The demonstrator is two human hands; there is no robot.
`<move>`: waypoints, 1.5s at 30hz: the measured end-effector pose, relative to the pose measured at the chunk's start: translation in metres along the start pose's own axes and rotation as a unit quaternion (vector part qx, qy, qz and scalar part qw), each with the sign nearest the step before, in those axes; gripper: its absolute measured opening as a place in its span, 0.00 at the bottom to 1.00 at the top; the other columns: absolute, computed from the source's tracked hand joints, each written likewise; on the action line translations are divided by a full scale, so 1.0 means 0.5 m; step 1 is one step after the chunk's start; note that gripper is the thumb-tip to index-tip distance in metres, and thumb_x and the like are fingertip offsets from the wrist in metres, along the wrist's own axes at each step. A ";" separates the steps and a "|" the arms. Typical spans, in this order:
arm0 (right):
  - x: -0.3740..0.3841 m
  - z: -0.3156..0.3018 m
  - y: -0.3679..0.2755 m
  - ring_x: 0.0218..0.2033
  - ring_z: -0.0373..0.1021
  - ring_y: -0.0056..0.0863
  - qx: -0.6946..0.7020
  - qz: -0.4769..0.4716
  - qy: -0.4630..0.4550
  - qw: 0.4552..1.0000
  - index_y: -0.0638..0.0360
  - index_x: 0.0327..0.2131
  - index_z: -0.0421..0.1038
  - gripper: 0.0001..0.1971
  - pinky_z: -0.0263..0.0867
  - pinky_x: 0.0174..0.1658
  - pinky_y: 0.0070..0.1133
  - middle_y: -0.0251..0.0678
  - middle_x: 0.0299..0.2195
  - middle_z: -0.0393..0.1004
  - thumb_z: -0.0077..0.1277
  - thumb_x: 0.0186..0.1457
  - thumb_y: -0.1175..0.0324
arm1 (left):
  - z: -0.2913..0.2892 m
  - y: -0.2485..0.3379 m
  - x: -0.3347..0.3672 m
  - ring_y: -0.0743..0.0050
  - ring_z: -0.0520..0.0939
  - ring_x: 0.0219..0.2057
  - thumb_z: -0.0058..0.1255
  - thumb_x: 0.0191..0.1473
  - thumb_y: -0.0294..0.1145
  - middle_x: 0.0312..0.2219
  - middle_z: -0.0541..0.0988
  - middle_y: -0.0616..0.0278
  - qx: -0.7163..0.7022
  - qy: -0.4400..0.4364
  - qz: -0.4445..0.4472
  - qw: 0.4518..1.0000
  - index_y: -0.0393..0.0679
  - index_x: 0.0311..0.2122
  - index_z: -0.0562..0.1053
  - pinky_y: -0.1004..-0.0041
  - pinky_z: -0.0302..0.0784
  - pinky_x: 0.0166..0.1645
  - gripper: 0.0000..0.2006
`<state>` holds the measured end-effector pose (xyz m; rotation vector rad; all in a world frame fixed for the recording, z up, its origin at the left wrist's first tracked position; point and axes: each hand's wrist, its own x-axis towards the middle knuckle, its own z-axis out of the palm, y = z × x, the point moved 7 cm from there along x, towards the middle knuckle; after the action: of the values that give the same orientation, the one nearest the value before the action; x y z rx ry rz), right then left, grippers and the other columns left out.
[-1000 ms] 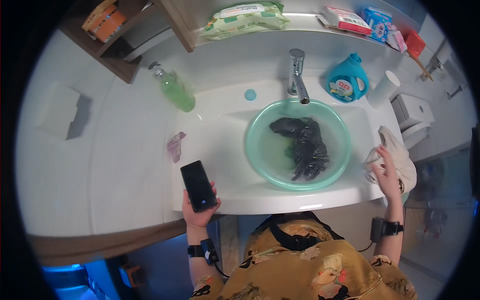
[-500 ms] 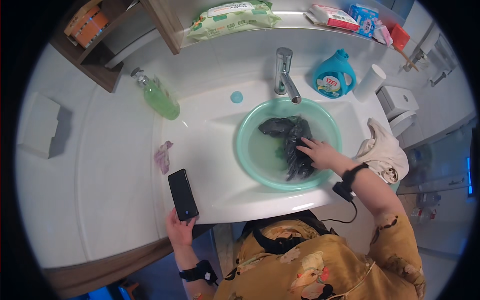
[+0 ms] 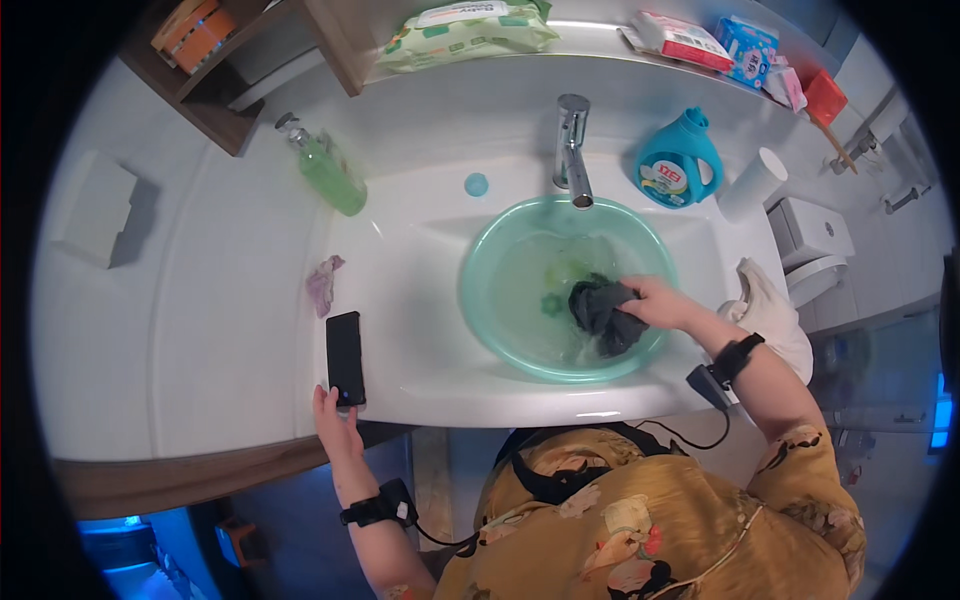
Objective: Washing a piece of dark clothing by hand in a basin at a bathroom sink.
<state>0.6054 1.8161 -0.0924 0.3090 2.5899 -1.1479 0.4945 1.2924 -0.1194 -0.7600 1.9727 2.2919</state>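
Observation:
In the pale green basin (image 3: 472, 290), a wet black cloth (image 3: 606, 318) is bunched up at the right side of cloudy water. My right hand (image 3: 652, 303) is closed on its upper right edge. On the sink's left ledge lies a black phone (image 3: 344, 355), screen up. The fingers of my left hand (image 3: 337, 420) are apart at the phone's lower end, touching or nearly touching it; they hold nothing. What kind of garment the black cloth is, I cannot tell.
Behind the basin stands a chrome faucet (image 3: 573, 150), its spout over the rim. A blue detergent bottle (image 3: 680, 165) and white cylinder (image 3: 755, 182) stand right of it. A green pump bottle (image 3: 332, 178), purple cloth (image 3: 323, 284) and white cloth (image 3: 772, 325) lie around the sink.
The black cloth, spread long across the basin before, is now gathered into a bunch at the right. My right hand has gone from resting on it to gripping it. My left hand stays by the phone.

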 end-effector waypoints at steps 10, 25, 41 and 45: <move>-0.073 -0.136 -0.119 0.34 0.68 0.19 0.416 -0.096 0.054 0.903 0.62 0.38 0.69 0.10 0.64 0.40 0.16 0.31 0.33 0.73 0.47 0.51 0.72 | 0.473 -0.031 -0.303 0.59 0.53 0.61 0.54 0.45 0.26 0.59 0.52 0.53 0.291 -0.341 0.223 0.866 0.39 0.61 0.49 0.65 0.51 0.61 0.38; 0.094 -0.028 0.006 0.41 0.67 0.46 0.059 -0.087 0.031 0.994 0.66 0.43 0.65 0.18 0.62 0.45 0.30 0.52 0.35 0.72 0.43 0.52 0.62 | 0.589 -0.188 -0.254 0.74 0.73 0.36 0.50 0.48 0.26 0.36 0.72 0.65 -0.058 -0.198 -0.079 0.975 0.45 0.42 0.66 0.64 0.74 0.39 0.14; 0.157 0.246 0.013 0.57 0.54 0.47 -0.324 -0.130 -0.222 0.911 0.45 0.59 0.51 0.34 0.54 0.55 0.39 0.50 0.61 0.42 0.46 0.45 0.67 | 0.519 -0.270 -0.195 0.69 0.69 0.42 0.52 0.50 0.36 0.38 0.71 0.62 0.071 -0.133 -0.147 0.978 0.46 0.38 0.67 0.52 0.62 0.46 0.12; 0.175 0.189 0.013 0.49 0.64 0.42 -0.122 -0.112 -0.278 0.946 0.53 0.55 0.55 0.37 0.59 0.51 0.30 0.52 0.47 0.65 0.58 0.40 0.60 | 0.555 -0.149 -0.265 0.68 0.73 0.41 0.46 0.54 0.32 0.40 0.72 0.60 -0.115 -0.242 -0.190 0.945 0.44 0.40 0.66 0.53 0.69 0.47 0.09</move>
<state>0.5421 1.7564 -0.1880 -0.3310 2.2489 -0.8104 0.5400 1.6056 -0.1164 -0.4673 1.2465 2.2136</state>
